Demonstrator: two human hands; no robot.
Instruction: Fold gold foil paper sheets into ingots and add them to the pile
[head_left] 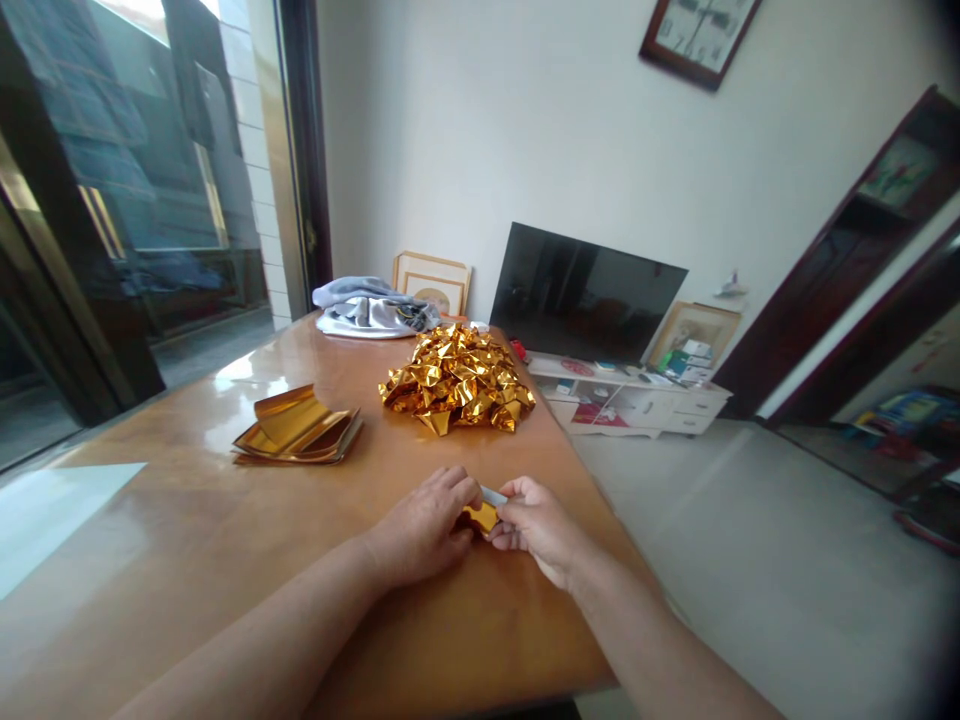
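Note:
A small piece of gold foil paper (pixel 482 516) with a pale edge is held low over the table, between my two hands. My left hand (pixel 429 522) is closed around its left side, with the fingers curled. On the other side, my right hand (pixel 534 522) pinches the foil between thumb and fingers. Just beyond my hands lies a heap of folded gold foil pieces (pixel 463 380). To the left rests a stack of flat gold foil sheets (pixel 296 432), its top sheets curling up. My fingers hide part of the held piece.
The brown glossy table (pixel 225 560) has its right edge close to my right forearm. Folded clothes (pixel 373 308) lie at its far end, and a pale sheet (pixel 60 510) is at the left. A television (pixel 585 295) stands on a white cabinet (pixel 637 405) beyond.

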